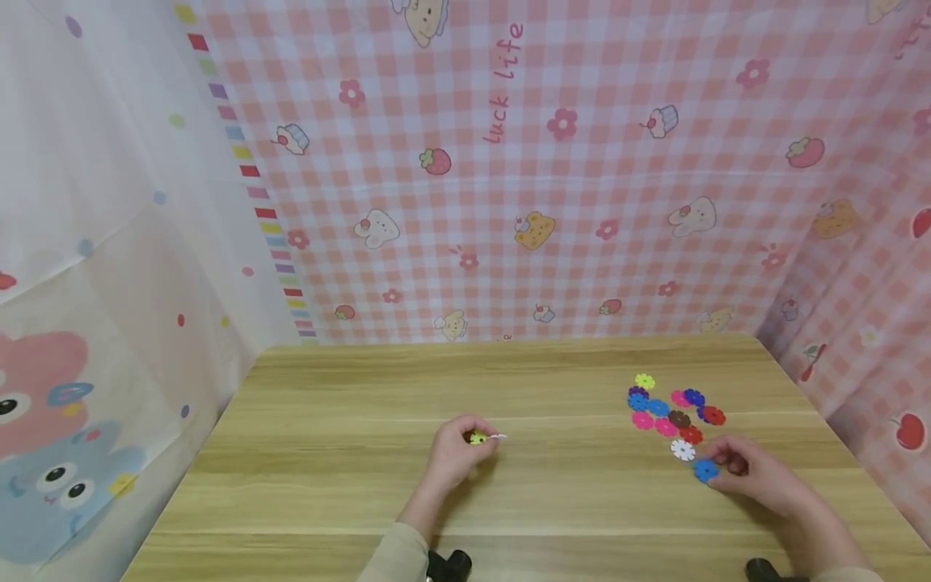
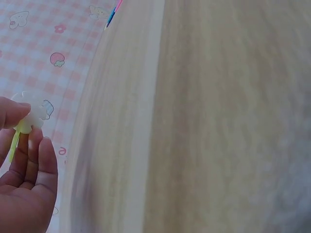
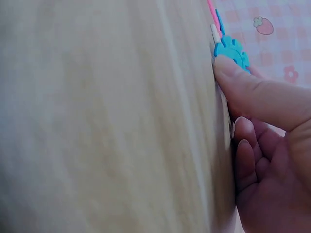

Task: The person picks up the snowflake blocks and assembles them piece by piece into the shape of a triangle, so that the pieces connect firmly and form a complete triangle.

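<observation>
My left hand [image 1: 457, 453] pinches a white notched flower disc [image 2: 33, 116] between thumb and fingers. A yellow-green disc [image 2: 14, 144] sits edge-on against the white one, and the two look joined. In the head view, the yellow-green disc [image 1: 476, 438] shows between the fingers. At the right, my right hand [image 1: 756, 477] pinches a blue flower disc [image 1: 705, 470] by its edge. The right wrist view has the thumb over the lower part of this blue disc [image 3: 232, 51]. Just beyond it, a white disc [image 1: 682, 450] lies on the table.
Several loose flower discs spread over the right side of the wooden table [image 1: 349, 485], among them a yellow one [image 1: 644, 381], a brown one [image 1: 680, 419] and a red one [image 1: 714, 415]. A pink checked curtain [image 1: 509, 186] hangs behind the table's far edge.
</observation>
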The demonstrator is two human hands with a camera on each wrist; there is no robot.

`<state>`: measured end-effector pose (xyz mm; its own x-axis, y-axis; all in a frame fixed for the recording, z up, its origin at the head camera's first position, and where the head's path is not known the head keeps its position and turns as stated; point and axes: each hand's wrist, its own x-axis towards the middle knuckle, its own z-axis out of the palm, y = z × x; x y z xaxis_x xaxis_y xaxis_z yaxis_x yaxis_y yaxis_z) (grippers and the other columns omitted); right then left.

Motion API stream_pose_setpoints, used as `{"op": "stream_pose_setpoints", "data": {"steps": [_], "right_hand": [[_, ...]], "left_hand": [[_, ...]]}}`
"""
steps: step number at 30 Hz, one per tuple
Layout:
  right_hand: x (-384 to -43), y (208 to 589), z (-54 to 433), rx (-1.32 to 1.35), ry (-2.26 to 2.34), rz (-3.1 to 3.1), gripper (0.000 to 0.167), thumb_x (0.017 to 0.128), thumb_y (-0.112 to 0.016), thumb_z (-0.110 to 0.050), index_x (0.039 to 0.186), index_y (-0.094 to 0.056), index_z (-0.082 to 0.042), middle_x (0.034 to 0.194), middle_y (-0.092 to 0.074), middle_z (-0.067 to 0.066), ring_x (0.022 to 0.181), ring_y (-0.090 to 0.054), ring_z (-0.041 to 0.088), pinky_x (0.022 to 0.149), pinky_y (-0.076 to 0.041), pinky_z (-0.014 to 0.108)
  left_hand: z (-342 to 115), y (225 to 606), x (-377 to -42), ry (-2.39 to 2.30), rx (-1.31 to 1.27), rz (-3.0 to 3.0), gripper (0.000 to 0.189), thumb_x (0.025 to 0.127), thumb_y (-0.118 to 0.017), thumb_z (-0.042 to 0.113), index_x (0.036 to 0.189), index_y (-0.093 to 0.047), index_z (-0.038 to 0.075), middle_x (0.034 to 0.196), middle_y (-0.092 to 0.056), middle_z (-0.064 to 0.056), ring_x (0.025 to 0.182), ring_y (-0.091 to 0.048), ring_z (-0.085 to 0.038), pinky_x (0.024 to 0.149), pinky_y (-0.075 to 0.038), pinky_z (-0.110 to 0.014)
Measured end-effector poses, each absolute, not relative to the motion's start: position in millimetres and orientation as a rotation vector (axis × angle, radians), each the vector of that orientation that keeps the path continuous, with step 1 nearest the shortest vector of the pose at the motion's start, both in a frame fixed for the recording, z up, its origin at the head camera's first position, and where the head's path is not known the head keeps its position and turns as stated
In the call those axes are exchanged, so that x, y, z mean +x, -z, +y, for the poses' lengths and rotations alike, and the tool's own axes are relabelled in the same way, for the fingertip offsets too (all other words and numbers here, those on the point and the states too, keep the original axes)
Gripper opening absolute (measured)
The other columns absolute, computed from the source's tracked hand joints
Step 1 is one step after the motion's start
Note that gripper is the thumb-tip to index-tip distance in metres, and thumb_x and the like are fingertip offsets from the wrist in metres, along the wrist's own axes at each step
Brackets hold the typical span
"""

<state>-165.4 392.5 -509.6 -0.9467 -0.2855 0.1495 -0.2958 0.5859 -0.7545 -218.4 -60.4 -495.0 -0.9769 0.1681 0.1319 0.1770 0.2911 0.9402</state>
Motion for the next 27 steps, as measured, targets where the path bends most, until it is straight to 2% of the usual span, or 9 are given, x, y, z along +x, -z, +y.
{"op": "stream_pose_setpoints", "data": {"steps": [11, 16, 27], "right_hand": [[-165.3, 502.5, 379.1, 0.263, -1.256, -2.835, 0.013, 0.092, -0.067, -0.002, 0.104, -0.061, 0.000, 0.087, -0.058, 0.001, 0.075, -0.050, 0.006, 0.064, -0.045, 0.023], [-170.8, 495.0, 357.6, 0.357, -1.305, -2.797, 0.013, 0.091, -0.068, -0.002, 0.103, -0.062, -0.001, 0.087, -0.059, 0.002, 0.076, -0.052, 0.006, 0.066, -0.046, 0.023], [-192.5, 481.9, 290.4, 0.544, -1.615, -2.812, 0.019, 0.096, -0.065, -0.009, 0.109, -0.057, 0.003, 0.089, -0.058, 0.008, 0.075, -0.056, 0.013, 0.061, -0.053, 0.027]], "left_hand": [[-60.4, 495.0, -218.7, 1.840, -0.335, -2.506, 0.010, 0.078, -0.079, 0.002, 0.086, -0.073, 0.001, 0.078, -0.061, 0.000, 0.063, -0.043, -0.009, 0.057, -0.037, -0.022], [-59.9, 496.5, -218.5, 1.837, -0.338, -2.508, 0.010, 0.078, -0.078, 0.001, 0.086, -0.073, 0.002, 0.078, -0.062, 0.000, 0.064, -0.044, -0.011, 0.056, -0.037, -0.022], [-56.5, 498.5, -218.4, 1.878, -0.308, -2.497, 0.009, 0.080, -0.079, 0.003, 0.086, -0.074, 0.001, 0.078, -0.064, -0.001, 0.063, -0.043, -0.010, 0.055, -0.036, -0.021]]}}
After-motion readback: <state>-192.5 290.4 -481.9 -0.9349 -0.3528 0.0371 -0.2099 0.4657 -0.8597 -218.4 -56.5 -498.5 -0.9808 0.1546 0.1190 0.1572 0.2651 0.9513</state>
